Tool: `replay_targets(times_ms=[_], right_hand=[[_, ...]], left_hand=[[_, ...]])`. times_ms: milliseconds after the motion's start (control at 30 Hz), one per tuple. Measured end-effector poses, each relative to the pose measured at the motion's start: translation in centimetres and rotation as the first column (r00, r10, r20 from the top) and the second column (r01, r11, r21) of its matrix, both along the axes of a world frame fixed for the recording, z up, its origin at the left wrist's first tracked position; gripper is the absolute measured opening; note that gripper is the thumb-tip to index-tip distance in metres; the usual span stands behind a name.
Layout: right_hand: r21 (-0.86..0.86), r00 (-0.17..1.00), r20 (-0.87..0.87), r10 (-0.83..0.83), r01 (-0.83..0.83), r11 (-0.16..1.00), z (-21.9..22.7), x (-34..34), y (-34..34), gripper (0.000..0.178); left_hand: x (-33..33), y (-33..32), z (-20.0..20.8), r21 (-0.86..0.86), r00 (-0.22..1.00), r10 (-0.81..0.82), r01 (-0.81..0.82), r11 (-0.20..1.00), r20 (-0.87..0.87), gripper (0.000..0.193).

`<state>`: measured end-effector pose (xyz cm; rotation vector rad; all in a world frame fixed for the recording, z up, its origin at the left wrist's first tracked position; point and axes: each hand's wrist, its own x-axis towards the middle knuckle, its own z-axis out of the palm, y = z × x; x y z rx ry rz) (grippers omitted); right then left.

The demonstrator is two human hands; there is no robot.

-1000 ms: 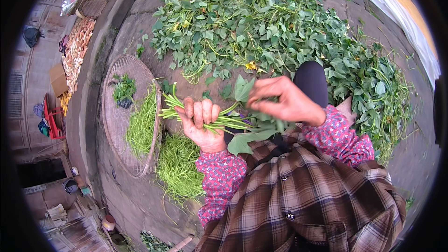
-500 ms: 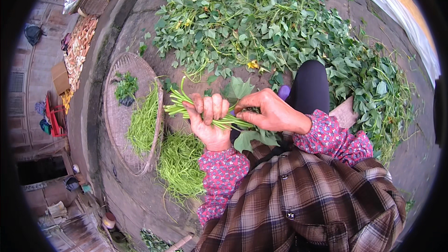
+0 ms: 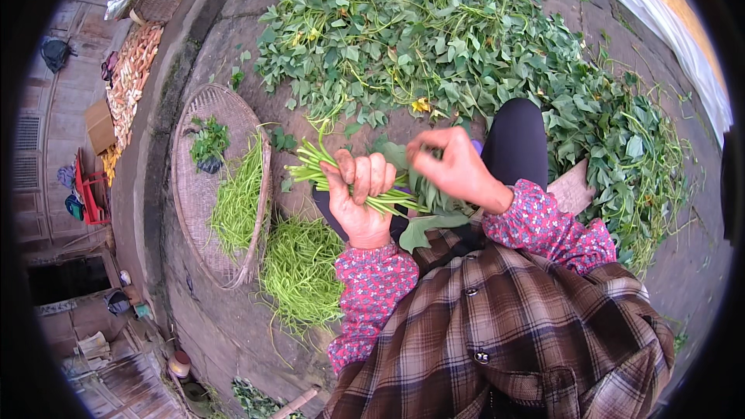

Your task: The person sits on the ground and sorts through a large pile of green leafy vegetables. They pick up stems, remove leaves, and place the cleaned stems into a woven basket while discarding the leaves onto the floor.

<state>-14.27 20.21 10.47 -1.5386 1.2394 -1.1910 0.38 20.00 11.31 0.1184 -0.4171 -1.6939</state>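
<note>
A bunch of light green leaf stems (image 3: 310,168) is wrapped in the fingers of my left hand (image 3: 361,198), its ends poking out on both sides of the fist. Broad green leaves (image 3: 429,226) hang at the right end of the bunch, over my lap. My right hand (image 3: 458,169) is just right of the bunch and apart from it, above some of these leaves. Its fingers are curled in and slightly blurred; whatever they may pinch is hidden.
A large heap of leafy vines (image 3: 419,39) spreads ahead and to the right. On the left lies a round woven basket (image 3: 203,221) with stems and a leafy sprig, next to a pile of stripped stems (image 3: 301,275) on the ground. Corn cobs (image 3: 132,74) lie beyond a ledge.
My right hand has come off the bunch, moving slightly up and right. My left hand has shifted a little right with the stems still in it.
</note>
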Motion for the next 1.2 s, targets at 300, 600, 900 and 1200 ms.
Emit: replay_targets(times_ms=[300,600,900,1200], right_hand=[[-0.108,0.996,-0.092,-0.012,0.002,0.994,0.0,-5.9,-2.1,0.019],[-0.044,0.799,-0.128,0.588,-0.596,0.802,0.7,-2.0,-1.9,0.020],[-0.214,0.821,-0.505,0.267,-0.418,0.883,0.5,-2.0,-1.8,0.014],[-0.083,0.911,-0.005,0.412,-0.411,0.908,-0.8,-2.8,-1.6,0.020]], left_hand=[[1.4,-0.5,0.0,0.037,0.968,0.000,0.010,0.999,-0.251,0.032],[1.2,-0.2,0.2,0.062,0.968,-0.036,0.053,0.997,-0.250,0.033],[0.5,-0.3,-0.4,0.105,0.990,-0.088,0.100,0.989,-0.110,0.032],[1.2,-0.6,-0.6,0.125,0.970,-0.044,0.075,0.989,-0.237,0.034]])
